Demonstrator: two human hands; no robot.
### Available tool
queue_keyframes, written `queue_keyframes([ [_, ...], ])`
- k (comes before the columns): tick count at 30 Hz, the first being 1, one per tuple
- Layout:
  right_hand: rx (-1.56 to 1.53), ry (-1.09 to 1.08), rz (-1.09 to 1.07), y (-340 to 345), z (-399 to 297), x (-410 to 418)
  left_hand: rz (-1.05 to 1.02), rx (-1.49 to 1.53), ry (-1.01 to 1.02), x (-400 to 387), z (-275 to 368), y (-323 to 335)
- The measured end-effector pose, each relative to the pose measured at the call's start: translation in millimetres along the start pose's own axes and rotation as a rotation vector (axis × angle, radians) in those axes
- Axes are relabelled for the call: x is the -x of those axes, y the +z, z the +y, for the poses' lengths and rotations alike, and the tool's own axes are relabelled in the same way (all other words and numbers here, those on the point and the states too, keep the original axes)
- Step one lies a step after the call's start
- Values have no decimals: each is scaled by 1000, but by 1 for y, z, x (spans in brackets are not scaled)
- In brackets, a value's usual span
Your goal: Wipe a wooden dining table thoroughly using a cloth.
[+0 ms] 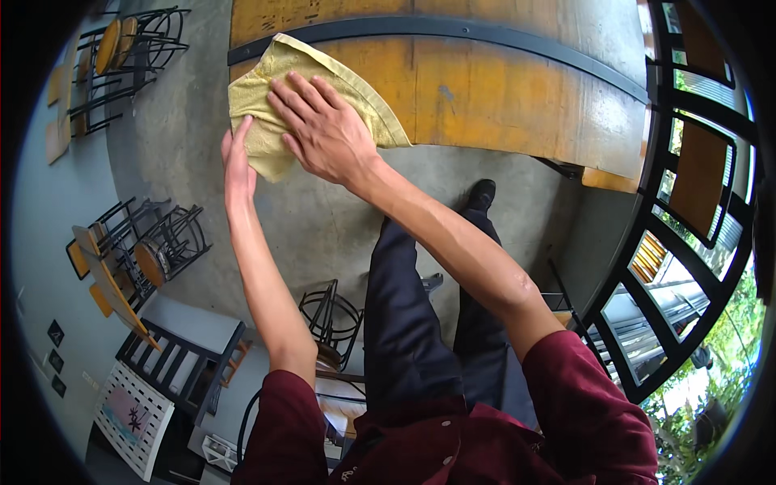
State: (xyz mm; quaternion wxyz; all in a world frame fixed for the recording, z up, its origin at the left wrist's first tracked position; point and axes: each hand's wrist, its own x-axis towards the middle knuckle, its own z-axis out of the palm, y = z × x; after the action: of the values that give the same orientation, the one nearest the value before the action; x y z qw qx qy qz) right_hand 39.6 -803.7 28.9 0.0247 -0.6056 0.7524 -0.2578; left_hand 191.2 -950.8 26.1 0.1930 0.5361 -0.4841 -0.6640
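Note:
A yellow terry cloth point(254, 91) lies spread over the left near corner of a wooden tabletop point(485, 91), and part of it hangs past the edge. My right hand point(330, 130) rests flat on the cloth with its fingers a little apart, pointing up and left. At the tabletop's left corner, my left hand point(238, 159) is at the cloth's lower left side, its thumb against the fabric. Its other fingers are partly hidden behind the edge, so whether they pinch the cloth does not show. A dark metal strip point(436, 25) crosses the tabletop.
Black metal-framed stools point(173, 245) and wooden tables point(112, 273) stand along the left. Behind my legs is another metal-framed stool point(330, 321). A dark-framed glass window point(685, 242) runs along the right. Bare concrete floor point(291, 224) shows below the tabletop.

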Motion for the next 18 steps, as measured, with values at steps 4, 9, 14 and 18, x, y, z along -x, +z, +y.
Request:
queue_keyframes([
  [4,48,71,44,-10,28,5,233,-960,469,2,15,48],
  [9,87,182,56,-35,61,32,228,-1352,875,15,-27,106],
  [14,58,270,114,-84,114,84,116,-1277,928,47,-30,194],
  [18,174,404,154,-123,168,140,8,-1239,999,78,-47,286],
])
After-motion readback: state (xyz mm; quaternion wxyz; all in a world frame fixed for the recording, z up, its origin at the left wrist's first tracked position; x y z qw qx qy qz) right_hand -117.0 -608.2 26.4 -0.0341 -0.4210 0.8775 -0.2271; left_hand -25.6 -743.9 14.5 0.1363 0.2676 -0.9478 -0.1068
